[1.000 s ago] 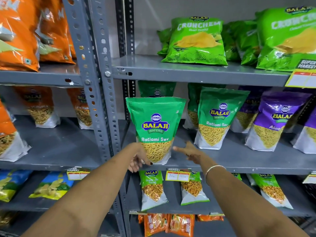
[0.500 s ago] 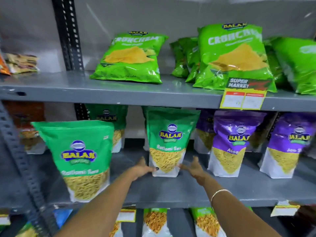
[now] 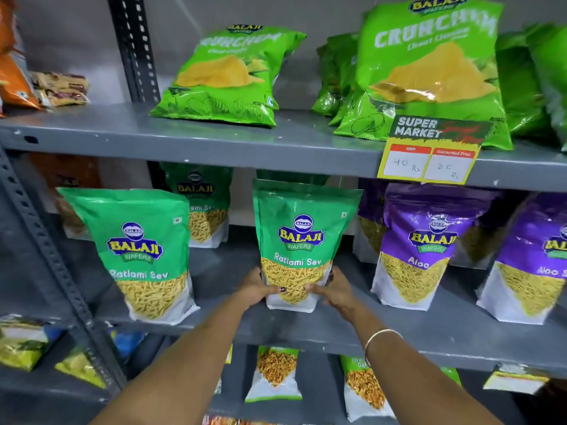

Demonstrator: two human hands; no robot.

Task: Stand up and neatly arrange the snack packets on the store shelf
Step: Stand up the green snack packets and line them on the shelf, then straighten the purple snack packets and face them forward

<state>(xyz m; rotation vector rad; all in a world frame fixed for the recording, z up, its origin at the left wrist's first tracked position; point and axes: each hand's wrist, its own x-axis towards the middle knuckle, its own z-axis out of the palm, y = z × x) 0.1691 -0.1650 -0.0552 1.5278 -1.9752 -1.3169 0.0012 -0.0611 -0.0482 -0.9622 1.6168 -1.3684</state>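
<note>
A green Ratlami Sev packet (image 3: 302, 240) stands upright in the middle of the grey middle shelf (image 3: 322, 329). My left hand (image 3: 256, 289) grips its lower left side and my right hand (image 3: 334, 291) grips its lower right side. A second green Ratlami Sev packet (image 3: 141, 256) stands upright to the left near the shelf's front edge, untouched. A third green packet (image 3: 204, 207) stands further back between them. Purple Aloo Sev packets (image 3: 426, 250) stand upright to the right.
Light green Crunchem bags (image 3: 227, 78) lean on the top shelf, with a yellow price tag (image 3: 429, 157) clipped to its edge. A perforated grey upright (image 3: 40, 240) runs down the left. More small packets (image 3: 274, 372) stand on the shelf below.
Both hands left the left-hand green packet, moved right and closed on the sides of the middle green packet. The camera has moved closer.
</note>
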